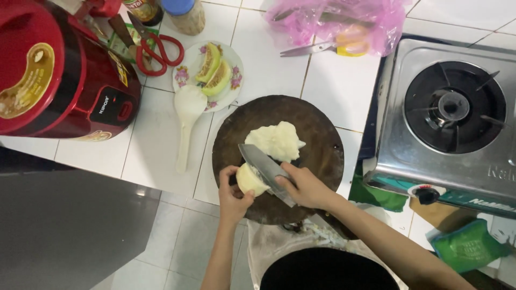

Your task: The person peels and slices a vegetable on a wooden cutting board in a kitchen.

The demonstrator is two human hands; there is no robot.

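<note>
Pale dough lump (251, 179) on the cutting board (322, 145): left hand (233, 193) is pinching it, right hand (306, 187) is gripping the knife (265, 167) across it.

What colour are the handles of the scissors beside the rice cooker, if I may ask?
Red; the scissors show best in the head view.

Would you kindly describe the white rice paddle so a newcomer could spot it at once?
Start at the red rice cooker on the left. Just right of it lies the white rice paddle, its head overlapping the flowered plate. It alone is plain white and long-handled.
</note>
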